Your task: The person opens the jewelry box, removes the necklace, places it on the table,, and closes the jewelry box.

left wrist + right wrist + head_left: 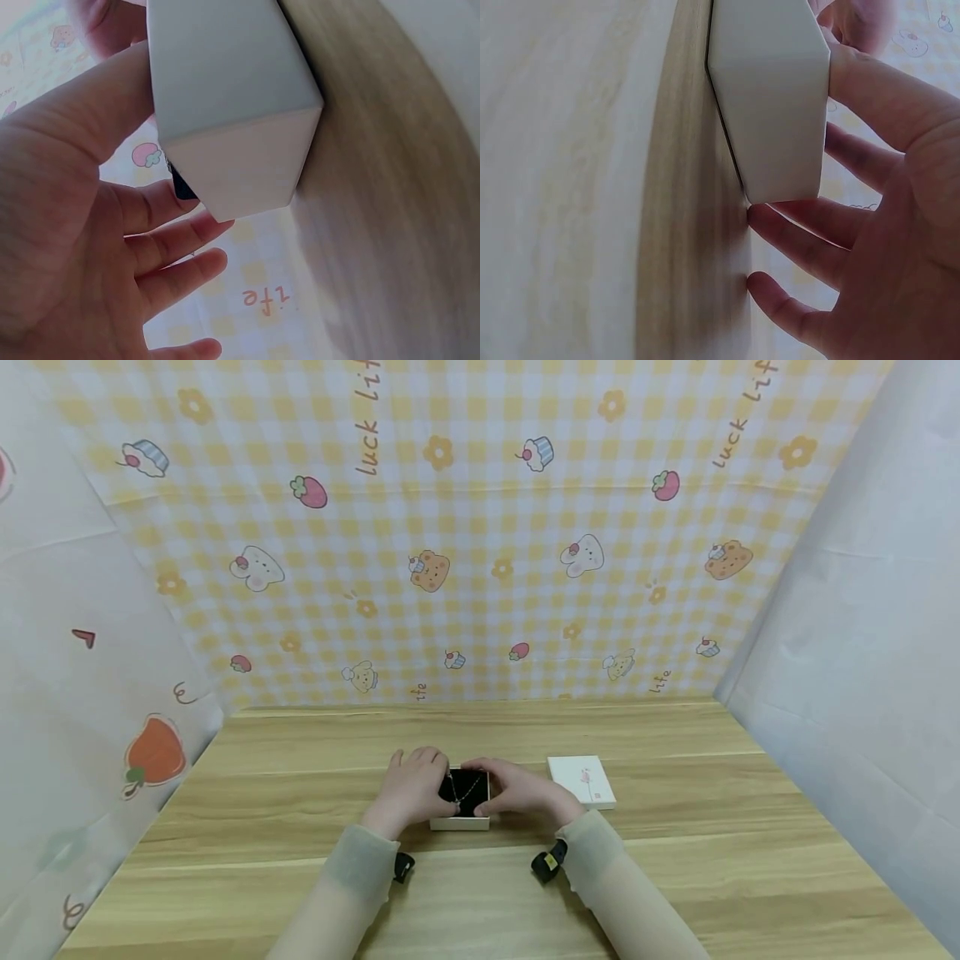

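Note:
A small white box (460, 824) sits on the table with a black jewelry pad (471, 800) in it. Across the pad lies a thin necklace (455, 789) with a small pendant near the front. My left hand (412, 789) spans the pad's left side, thumb at the near edge and index finger at the far edge. In the left wrist view, a dark corner of the pad (181, 187) rises above the box rim by the index finger. From the right, my right hand (521, 789) holds the pad likewise between thumb and index finger. Its other fingers spread behind the box.
To the right of the box lies a white lid (581, 781) with a pink flower print. The wooden table (300, 793) ends at a checked cloth backdrop (480, 543). Black straps with small devices (550, 862) are on both wrists.

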Demonstrator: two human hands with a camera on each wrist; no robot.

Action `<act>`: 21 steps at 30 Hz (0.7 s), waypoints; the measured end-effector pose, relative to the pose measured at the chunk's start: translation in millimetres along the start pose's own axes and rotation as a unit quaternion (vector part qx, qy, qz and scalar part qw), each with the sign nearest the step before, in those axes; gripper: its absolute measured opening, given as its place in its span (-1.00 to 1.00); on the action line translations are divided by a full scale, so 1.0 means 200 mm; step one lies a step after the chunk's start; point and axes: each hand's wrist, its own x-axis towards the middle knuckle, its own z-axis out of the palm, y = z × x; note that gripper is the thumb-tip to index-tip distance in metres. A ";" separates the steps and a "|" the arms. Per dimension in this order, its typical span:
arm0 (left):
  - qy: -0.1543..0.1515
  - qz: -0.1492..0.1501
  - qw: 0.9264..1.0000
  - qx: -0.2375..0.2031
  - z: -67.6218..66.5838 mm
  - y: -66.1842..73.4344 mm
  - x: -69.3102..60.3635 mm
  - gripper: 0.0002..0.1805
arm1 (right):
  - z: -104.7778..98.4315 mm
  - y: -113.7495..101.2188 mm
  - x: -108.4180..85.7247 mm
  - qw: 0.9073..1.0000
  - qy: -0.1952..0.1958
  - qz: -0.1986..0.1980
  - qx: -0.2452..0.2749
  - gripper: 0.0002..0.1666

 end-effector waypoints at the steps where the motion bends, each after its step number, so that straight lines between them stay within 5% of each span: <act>1: 0.001 0.000 1.000 0.000 0.00 0.00 0.00 -0.50 | 0.00 0.00 0.00 1.000 0.000 -0.002 -0.001 -0.15; 21: 0.004 -0.007 1.000 -0.015 0.02 -0.02 0.01 -0.38 | 0.00 0.00 0.01 1.000 -0.002 -0.005 0.000 -0.23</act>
